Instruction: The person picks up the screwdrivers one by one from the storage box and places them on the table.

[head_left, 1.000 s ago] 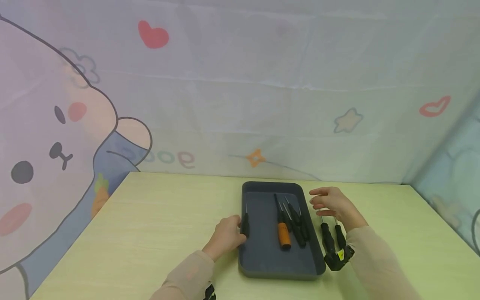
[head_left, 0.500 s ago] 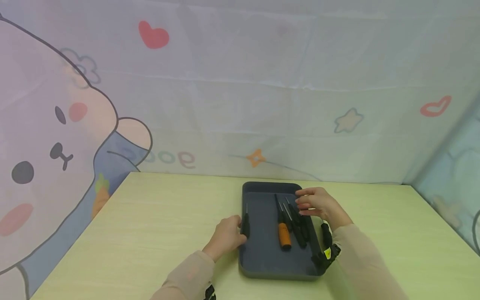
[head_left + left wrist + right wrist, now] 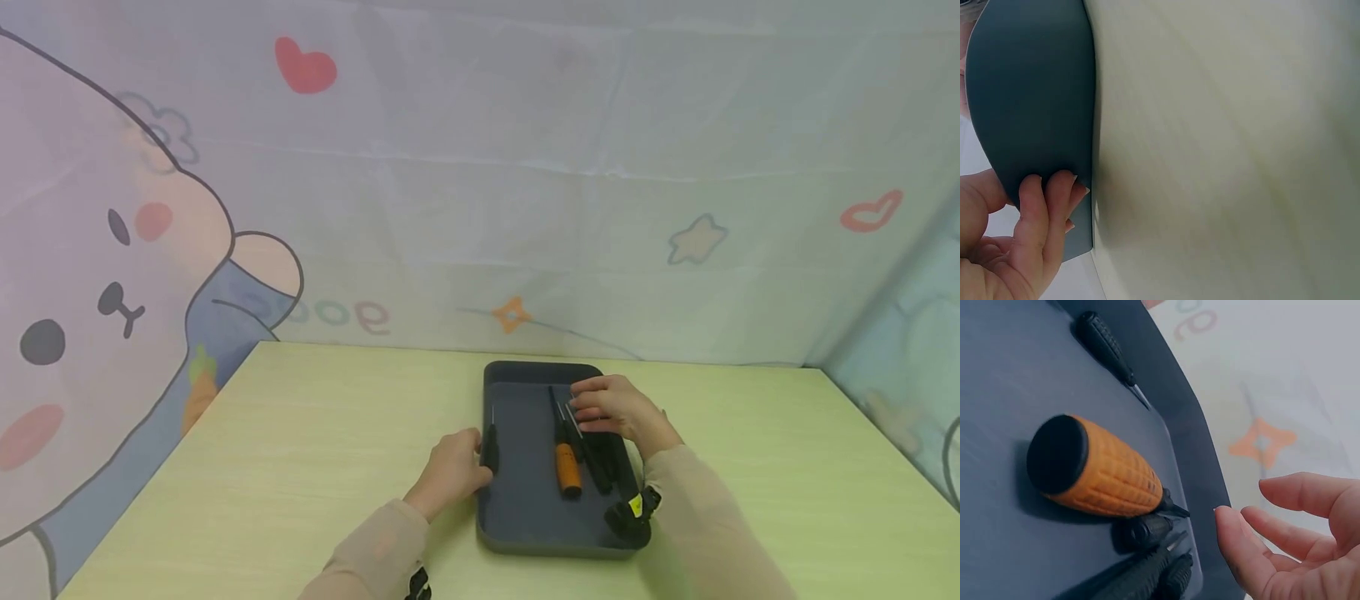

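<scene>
My left hand (image 3: 448, 473) grips the left wall of a dark grey tray (image 3: 517, 521); in the left wrist view its thumb goes over the rim and its fingers lie on the outer wall (image 3: 1035, 94). Just inside that wall lies a small black screwdriver (image 3: 490, 450). My right hand (image 3: 618, 412) hovers above the tray's right side, its fingers loosely bent and nothing between them. Beneath it are an orange-handled screwdriver (image 3: 567, 471) and several black-handled screwdrivers (image 3: 596, 467), partly covered by the hand. In the right wrist view the orange handle (image 3: 1110, 469) lies beside black ones.
The tray stands on a pale wooden table (image 3: 360, 417), near its back edge. Behind hangs a printed cloth (image 3: 480, 167) with a cartoon bear. The right forearm (image 3: 712, 517) blocks the view of the table right beside the tray.
My right hand has moved left, from beside the tray to above the screwdrivers in it. Its arm now hides two black-handled screwdrivers on the table. The left hand stays put on the tray.
</scene>
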`<state>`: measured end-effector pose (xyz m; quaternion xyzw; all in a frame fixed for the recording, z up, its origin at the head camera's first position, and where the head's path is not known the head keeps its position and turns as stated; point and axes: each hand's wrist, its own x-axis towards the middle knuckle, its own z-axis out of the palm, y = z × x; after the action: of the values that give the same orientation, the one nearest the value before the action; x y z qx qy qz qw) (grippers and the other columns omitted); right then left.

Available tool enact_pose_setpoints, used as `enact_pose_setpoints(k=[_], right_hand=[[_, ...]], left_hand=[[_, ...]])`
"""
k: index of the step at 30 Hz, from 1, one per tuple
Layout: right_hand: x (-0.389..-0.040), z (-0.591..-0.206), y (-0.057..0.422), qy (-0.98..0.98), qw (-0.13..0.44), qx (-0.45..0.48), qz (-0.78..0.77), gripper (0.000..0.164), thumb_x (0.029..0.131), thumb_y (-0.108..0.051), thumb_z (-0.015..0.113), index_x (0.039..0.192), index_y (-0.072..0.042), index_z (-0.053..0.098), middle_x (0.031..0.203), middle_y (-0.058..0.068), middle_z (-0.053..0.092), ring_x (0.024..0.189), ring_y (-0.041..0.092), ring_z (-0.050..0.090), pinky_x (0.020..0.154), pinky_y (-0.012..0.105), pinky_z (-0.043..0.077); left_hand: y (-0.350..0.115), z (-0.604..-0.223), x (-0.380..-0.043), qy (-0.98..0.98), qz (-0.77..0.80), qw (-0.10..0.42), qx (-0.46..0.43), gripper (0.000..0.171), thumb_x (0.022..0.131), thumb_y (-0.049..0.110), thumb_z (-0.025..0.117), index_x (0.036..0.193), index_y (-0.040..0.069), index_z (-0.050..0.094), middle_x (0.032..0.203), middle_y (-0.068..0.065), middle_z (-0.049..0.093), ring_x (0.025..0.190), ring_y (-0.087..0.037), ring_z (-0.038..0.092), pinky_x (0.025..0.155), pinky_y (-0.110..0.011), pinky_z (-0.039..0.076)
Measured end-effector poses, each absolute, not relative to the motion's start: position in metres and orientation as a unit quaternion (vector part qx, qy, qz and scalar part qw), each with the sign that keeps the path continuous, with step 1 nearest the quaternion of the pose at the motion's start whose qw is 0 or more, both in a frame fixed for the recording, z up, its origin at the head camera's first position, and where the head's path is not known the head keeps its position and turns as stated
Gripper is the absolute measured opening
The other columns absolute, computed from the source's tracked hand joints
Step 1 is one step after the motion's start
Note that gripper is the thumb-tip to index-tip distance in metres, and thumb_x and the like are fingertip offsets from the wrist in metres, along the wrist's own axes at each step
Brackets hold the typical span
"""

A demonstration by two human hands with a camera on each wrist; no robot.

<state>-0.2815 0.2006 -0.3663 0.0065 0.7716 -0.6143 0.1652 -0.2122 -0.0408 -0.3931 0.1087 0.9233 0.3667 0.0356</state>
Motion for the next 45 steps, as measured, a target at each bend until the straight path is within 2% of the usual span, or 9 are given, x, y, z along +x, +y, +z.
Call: enact_pose_setpoints(k=[10,21,29,37,45], right_hand=[[-0.281,-0.371,0.187,0.767,0.172,0.003,-0.618,0.046,0.09,-0.002,0.053,0.132,0.013,0.039,0.12,0.031,0.051,0.075,0.017,0.059,0.069,0.031,0.054],[-0.278,-0.377,0.179,0.769,0.179,0.012,-0.613,0.046,0.091,-0.002,0.054,0.132,0.011,0.041,0.12,0.031,0.051,0.083,0.023,0.061,0.073,0.035,0.053],[-0.279,-0.381,0.172,0.77,0.174,0.02,-0.614,0.043,0.088,0.0,0.055,0.129,0.011,0.045,0.114,0.029,0.057,0.078,0.022,0.062,0.07,0.035,0.054],[-0.278,-0.381,0.163,0.775,0.175,0.027,-0.606,0.043,0.088,-0.001,0.056,0.129,0.01,0.047,0.115,0.028,0.057,0.082,0.025,0.063,0.07,0.035,0.054],[-0.278,-0.381,0.16,0.775,0.178,0.014,-0.607,0.042,0.088,-0.002,0.056,0.128,0.01,0.047,0.112,0.026,0.058,0.077,0.021,0.062,0.069,0.034,0.054]], left_hand=[[-0.042,-0.393,-0.213,0.923,0.367,0.031,0.109,0.023,0.069,-0.005,0.064,0.09,-0.007,0.057,0.073,-0.009,0.056,0.056,-0.016,0.046,0.049,-0.025,0.037],[-0.041,-0.395,-0.213,0.924,0.365,0.025,0.113,0.022,0.068,-0.005,0.063,0.089,-0.007,0.057,0.072,-0.009,0.057,0.055,-0.016,0.045,0.049,-0.025,0.037],[-0.041,-0.394,-0.212,0.925,0.362,0.022,0.112,0.022,0.067,-0.004,0.063,0.089,-0.006,0.057,0.074,-0.01,0.058,0.057,-0.017,0.045,0.05,-0.026,0.038],[-0.042,-0.394,-0.212,0.926,0.359,0.025,0.113,0.022,0.068,-0.004,0.063,0.089,-0.006,0.057,0.074,-0.009,0.058,0.057,-0.016,0.044,0.05,-0.026,0.037],[-0.041,-0.395,-0.212,0.925,0.361,0.025,0.114,0.022,0.068,-0.003,0.064,0.089,-0.007,0.057,0.069,-0.007,0.054,0.055,-0.016,0.043,0.049,-0.025,0.035]])
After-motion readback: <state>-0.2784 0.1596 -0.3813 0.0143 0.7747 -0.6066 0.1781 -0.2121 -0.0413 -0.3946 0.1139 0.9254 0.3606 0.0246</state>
